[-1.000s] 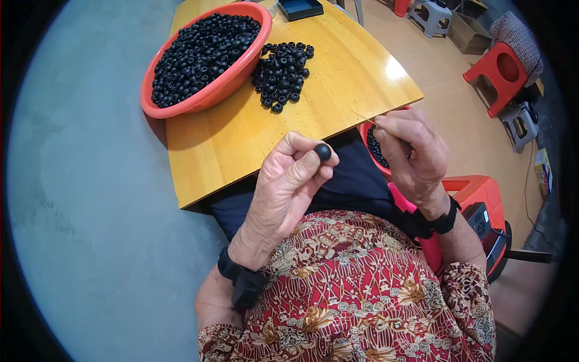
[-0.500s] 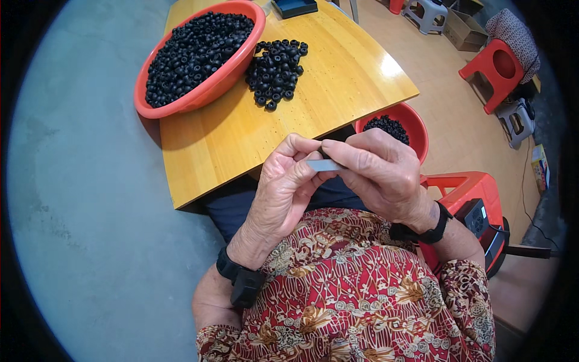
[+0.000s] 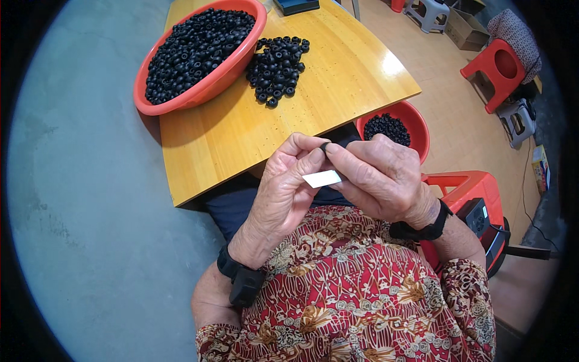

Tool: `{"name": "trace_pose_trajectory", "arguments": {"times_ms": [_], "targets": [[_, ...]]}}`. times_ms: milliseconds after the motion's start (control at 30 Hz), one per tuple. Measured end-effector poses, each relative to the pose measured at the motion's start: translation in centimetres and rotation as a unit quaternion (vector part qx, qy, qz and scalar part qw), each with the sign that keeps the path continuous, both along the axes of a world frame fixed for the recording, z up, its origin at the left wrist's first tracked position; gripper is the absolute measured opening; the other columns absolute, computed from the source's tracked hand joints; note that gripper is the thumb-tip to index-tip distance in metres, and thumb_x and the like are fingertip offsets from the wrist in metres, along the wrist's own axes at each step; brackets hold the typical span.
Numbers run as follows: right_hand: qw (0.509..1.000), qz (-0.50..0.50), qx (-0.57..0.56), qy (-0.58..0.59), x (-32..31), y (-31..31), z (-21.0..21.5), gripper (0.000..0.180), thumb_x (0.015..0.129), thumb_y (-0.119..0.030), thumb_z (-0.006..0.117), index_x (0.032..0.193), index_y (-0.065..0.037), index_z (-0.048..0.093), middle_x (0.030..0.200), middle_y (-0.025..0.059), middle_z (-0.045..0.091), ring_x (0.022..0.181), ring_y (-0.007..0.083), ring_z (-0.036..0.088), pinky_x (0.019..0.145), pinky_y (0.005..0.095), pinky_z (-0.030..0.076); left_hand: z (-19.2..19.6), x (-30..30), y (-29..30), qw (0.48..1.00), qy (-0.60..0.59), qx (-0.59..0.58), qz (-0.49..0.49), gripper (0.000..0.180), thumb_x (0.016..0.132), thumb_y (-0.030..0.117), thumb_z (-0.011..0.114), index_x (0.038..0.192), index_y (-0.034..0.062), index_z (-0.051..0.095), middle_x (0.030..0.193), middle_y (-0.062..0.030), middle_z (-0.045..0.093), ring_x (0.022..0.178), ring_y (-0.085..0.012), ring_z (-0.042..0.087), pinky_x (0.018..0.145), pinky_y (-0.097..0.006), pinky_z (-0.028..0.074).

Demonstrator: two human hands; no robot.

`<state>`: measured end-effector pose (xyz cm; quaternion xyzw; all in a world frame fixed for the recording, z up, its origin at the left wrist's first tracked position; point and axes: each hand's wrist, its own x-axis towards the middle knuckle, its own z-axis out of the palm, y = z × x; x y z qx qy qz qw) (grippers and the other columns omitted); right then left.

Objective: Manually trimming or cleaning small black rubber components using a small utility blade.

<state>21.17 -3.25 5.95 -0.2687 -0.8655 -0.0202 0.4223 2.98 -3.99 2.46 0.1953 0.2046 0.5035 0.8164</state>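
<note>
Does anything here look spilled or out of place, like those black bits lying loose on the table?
The loose pile of black rings lies on the wooden table beside the large orange bowl, but it sits in a tidy heap, not scattered. Both hands pinch one ring and a small white blade. Nothing looks damaged.

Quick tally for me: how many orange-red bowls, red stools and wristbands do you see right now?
Orange-red bowls: 2, the large bowl on the wooden table and the small bowl beside it.
Red stools: 2.
Black wristbands: 2.
Total: 6
</note>
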Motion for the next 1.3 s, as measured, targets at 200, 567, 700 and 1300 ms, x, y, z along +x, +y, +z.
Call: {"name": "trace_pose_trajectory", "arguments": {"times_ms": [200, 567, 700, 1300], "targets": [[1.0, 0.003, 0.008, -0.003, 0.2, 0.3, -0.5, 0.049, 0.064, -0.008, 0.075, 0.111, 0.0, 0.064, 0.08, 0.0051, 0.059, 0.062, 0.016, 0.056, 0.05, 0.027, 0.046, -0.2, 0.2, -0.2, 1.0, -0.001, 0.011, -0.004, 0.013, 0.094, 0.013, 0.058, 0.105, 0.0071, 0.054, 0.099, -0.006, 0.063, 0.089, -0.0141, 0.063, 0.077, -0.031, 0.055], [1.0, 0.002, -0.023, 0.001, 0.3, 0.1, -0.6, 0.041, 0.066, -0.005, 0.074, 0.106, 0.0, 0.065, 0.082, 0.0069, 0.061, 0.064, 0.018, 0.059, 0.053, 0.0282, 0.048, -0.5, -0.1, 0.3, 0.998, -0.058, 0.007, -0.021, 0.012, 0.093, 0.012, 0.06, 0.104, 0.0076, 0.057, 0.102, -0.0064, 0.066, 0.096, -0.0151, 0.063, 0.086, -0.03, 0.051], [0.997, 0.003, -0.036, 0.061, 0.4, 0.6, -0.9, 0.038, 0.069, -0.004, 0.075, 0.105, 0.0, 0.064, 0.083, 0.0092, 0.062, 0.067, 0.0208, 0.061, 0.055, 0.0302, 0.049, -0.7, -0.1, 0.1, 0.999, -0.037, -0.007, -0.001, 0.016, 0.091, 0.012, 0.062, 0.105, 0.0076, 0.057, 0.102, -0.0052, 0.064, 0.099, -0.016, 0.061, 0.088, -0.034, 0.051], [0.991, -0.004, -0.083, 0.102, -0.1, 0.2, -1.2, 0.037, 0.069, -0.002, 0.074, 0.104, 0.0, 0.065, 0.084, 0.0108, 0.062, 0.071, 0.0227, 0.062, 0.058, 0.032, 0.051, -0.4, 0.4, -0.3, 0.998, 0.019, 0.048, 0.03, 0.021, 0.084, 0.004, 0.068, 0.102, 0.0076, 0.058, 0.103, -0.0063, 0.064, 0.098, -0.0152, 0.062, 0.085, -0.03, 0.052]]}}
